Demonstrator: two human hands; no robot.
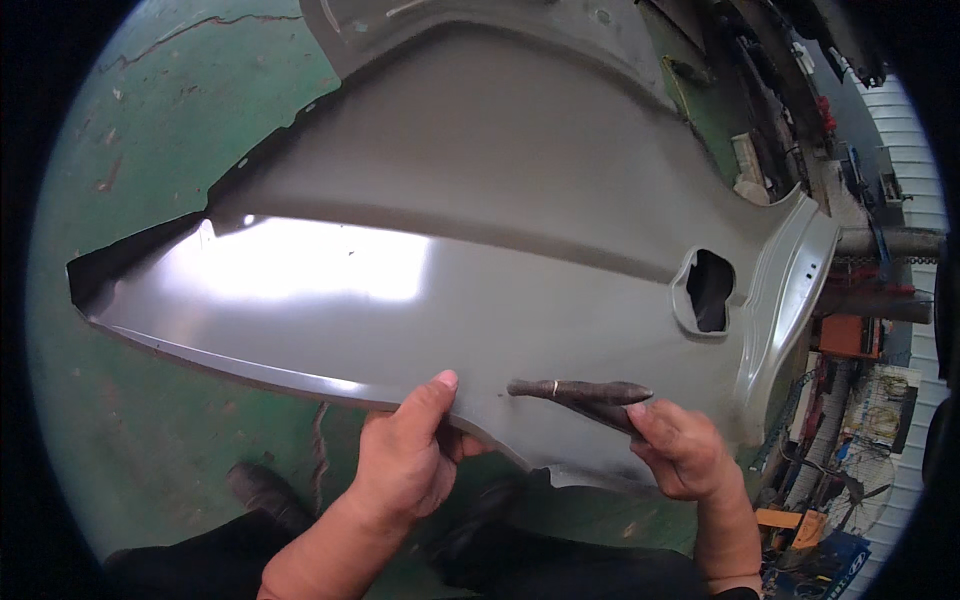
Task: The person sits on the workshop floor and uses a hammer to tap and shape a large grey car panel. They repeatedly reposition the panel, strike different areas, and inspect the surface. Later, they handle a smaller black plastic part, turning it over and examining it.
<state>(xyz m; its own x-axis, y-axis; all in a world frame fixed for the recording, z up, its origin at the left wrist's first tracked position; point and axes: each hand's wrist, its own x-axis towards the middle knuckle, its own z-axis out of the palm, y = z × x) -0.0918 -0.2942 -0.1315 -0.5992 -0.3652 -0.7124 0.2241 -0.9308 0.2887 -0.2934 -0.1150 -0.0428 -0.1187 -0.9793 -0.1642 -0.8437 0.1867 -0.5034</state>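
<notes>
A large grey sheet-metal car body panel [525,300] spans the view, with a crease along its length and an irregular opening [709,291] near its right end. My left hand [409,450] grips the panel's near edge, thumb on top and fingers underneath. In my right hand [679,450] is the handle of a body hammer [581,391] with a long, dark, worn head. The head is over the panel's near part, close to a small dark mark; whether it touches the metal I cannot tell. A bright light reflection covers the panel's left part.
Below the panel lies a green floor [172,420] with cracks. My shoe [262,487] shows at lower left. Along the right stand an orange-red box [847,334], wire racks, a horizontal pipe [892,241] and a blue box [844,566]. Another curved grey panel part [525,11] borders the top.
</notes>
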